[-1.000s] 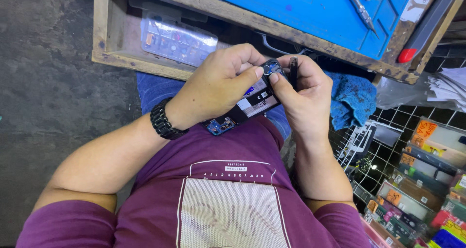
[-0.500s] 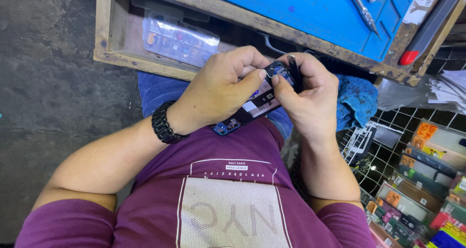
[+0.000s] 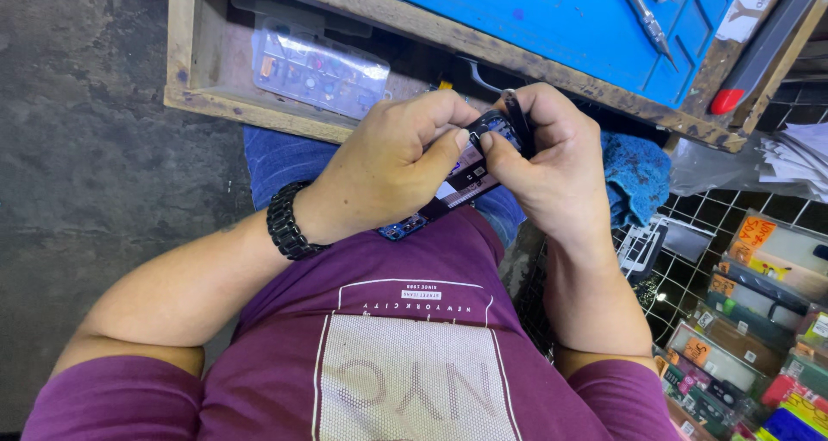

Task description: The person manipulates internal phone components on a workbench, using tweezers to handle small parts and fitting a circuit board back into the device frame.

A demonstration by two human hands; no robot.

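The dark concrete floor (image 3: pixel 86 148) fills the left of my view, and above my lap runs the wooden workbench edge (image 3: pixel 448 35) topped by a blue work mat (image 3: pixel 535 18). Below the bench an open wooden drawer (image 3: pixel 207 104) holds a clear plastic parts box (image 3: pixel 319 72). To my right a wire rack (image 3: pixel 690 286) carries rows of coloured packets (image 3: pixel 750 320), with a blue cloth (image 3: pixel 636 169) lying just beside my right wrist. My left hand (image 3: pixel 379 169), with a black bracelet (image 3: pixel 286 223) at the wrist, wraps over the opened phone (image 3: pixel 461 182), which sits tilted above my lap, between both hands and near the bench edge; its lower end pokes out under my left palm. My left fingers are curled tight on the phone, thumb pressing its exposed inside. My right hand (image 3: pixel 552 160) grips the phone's upper end from the other side, fingers clamped together around it and around a slim dark tool (image 3: pixel 515 117) standing up between them. On the mat lies a metal knife-like tool (image 3: pixel 645 18).
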